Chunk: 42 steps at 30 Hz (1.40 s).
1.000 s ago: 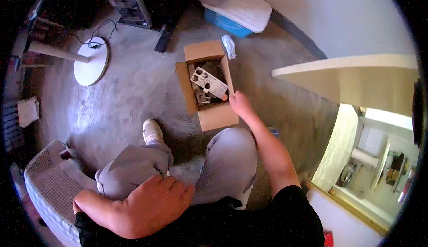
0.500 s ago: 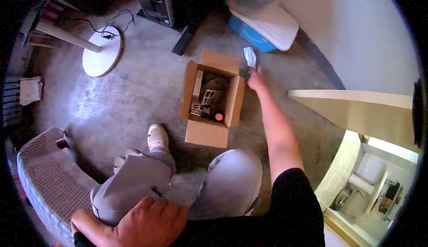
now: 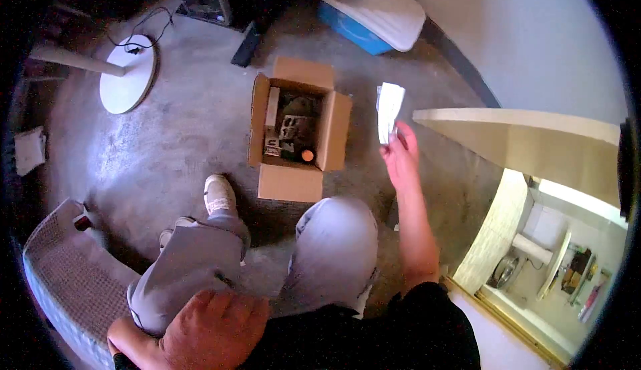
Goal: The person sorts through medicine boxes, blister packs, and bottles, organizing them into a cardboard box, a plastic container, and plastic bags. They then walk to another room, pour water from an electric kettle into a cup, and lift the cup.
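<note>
drawn toward the body since half a second ago, a folded white sheet (image 3: 390, 109) is now up in the right grip (image 3: 402, 161), pinched between thumb and fingers and sticking out beyond them. left of that grip, an open cardboard box (image 3: 290, 183) stands on the floor (image 3: 180, 129); farther beyond sits a blue bin (image 3: 350, 28). whether the left grip (image 3: 215, 331), over the lap, is clenched or released cannot be told.
</note>
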Available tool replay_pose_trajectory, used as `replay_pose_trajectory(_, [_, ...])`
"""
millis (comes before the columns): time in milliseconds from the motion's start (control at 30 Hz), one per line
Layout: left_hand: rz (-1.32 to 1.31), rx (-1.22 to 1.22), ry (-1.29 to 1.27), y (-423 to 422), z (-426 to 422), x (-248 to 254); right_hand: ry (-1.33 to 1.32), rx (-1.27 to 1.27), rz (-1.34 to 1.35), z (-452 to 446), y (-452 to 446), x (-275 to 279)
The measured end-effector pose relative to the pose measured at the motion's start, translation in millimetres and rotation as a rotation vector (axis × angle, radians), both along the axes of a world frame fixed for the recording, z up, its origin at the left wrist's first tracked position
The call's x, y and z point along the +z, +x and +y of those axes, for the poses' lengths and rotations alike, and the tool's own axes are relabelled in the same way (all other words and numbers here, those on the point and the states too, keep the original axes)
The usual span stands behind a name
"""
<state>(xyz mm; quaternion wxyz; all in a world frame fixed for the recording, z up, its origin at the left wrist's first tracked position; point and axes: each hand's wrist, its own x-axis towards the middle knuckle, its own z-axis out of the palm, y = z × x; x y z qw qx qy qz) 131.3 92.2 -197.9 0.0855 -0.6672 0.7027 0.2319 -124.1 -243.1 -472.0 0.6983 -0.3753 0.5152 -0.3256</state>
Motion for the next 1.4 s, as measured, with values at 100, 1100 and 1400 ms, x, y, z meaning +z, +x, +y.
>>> replay_pose_trajectory(100, [-0.037, -0.008, 0.01, 2.9, -3.1, 7.1, 0.094, -0.055, -0.228, 25.3, -25.3, 30.1])
replay_pose_trajectory(1100, [0.116, -0.211, 0.139, -1.3, -28.1, 13.3, 0.395, -0.34, 0.361, 170.7, -316.9, -98.2])
replay_pose_trajectory(1400, [0.01, -0.269, 0.184, -2.8, -21.8, 16.9, 0.31, -0.336, 0.763, 153.5, -390.7, -152.6])
